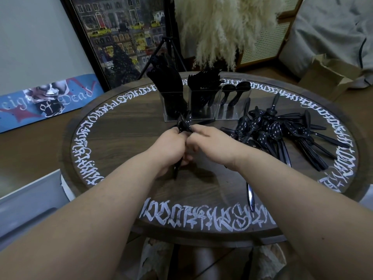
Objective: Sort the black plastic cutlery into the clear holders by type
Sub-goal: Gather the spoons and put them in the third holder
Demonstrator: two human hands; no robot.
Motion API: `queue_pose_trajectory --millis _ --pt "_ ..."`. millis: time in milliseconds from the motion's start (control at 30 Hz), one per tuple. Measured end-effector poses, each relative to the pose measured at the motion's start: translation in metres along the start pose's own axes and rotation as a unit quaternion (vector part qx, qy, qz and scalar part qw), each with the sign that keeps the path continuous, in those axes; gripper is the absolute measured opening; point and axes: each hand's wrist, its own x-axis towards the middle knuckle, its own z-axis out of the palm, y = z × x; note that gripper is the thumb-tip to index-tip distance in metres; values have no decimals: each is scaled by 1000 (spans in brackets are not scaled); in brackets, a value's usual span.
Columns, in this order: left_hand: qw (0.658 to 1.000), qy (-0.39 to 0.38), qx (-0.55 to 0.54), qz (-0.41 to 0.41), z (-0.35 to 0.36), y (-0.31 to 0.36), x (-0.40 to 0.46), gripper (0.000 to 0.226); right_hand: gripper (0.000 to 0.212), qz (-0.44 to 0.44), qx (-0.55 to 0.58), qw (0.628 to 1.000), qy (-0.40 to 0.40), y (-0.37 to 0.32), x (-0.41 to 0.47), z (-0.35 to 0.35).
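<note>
Spoon pile (282, 132) right of holders (203, 104)

Three clear square plastic holders (203, 106) are seen in a row at the far side of the round dark wooden tabletop (125, 122). The left one (173, 104) is packed with black plastic knives, too many to be counted; the middle one is filled with black plastic forks (205, 79), also uncountable; in the right one (234, 104) about two stacks of black plastic spoons are seen. A loose heap of black plastic spoons (282, 132), well over a dozen, is spread at the right. One single black piece (250, 196) lies apart near the front. Two hands (171, 146) (210, 142) are counted, with a small bundle of spoons (184, 123) gripped between them, its number unclear.
</note>
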Motion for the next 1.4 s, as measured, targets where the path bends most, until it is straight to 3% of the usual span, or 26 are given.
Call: queue_pose_trajectory --millis 133,333,433,600,867,1067,1167,1300,1400 --pt "998 33 42 14 -3 3 3 18 38 14 31 991 129 3 3 -12" --pt "998 10 58 33 -8 -1 3 20 23 32 112 971 210 12 5 -19" --pt "996 1 87 33 -9 -3 2 24 13 38 164 967 194 8 1 -20" --pt "997 -40 69 17 -9 -2 -3 20 18 75 230 960 138 7 1 -16" --pt "997 -79 4 11 -2 1 -8 20 22 40 274 945 176 5 3 -11" --pt "996 -92 -23 -4 -1 4 -9 31 20 16 181 957 228 12 3 -14" --pt "995 -100 -7 5 1 5 -10 34 15 -4 194 951 242 11 4 -15" --pt "994 -102 36 4 1 5 -10 36 19 -21 199 950 241 10 2 -16" --pt "988 -102 117 18 -2 5 -8 34 8 -38 130 959 248 13 1 -18"
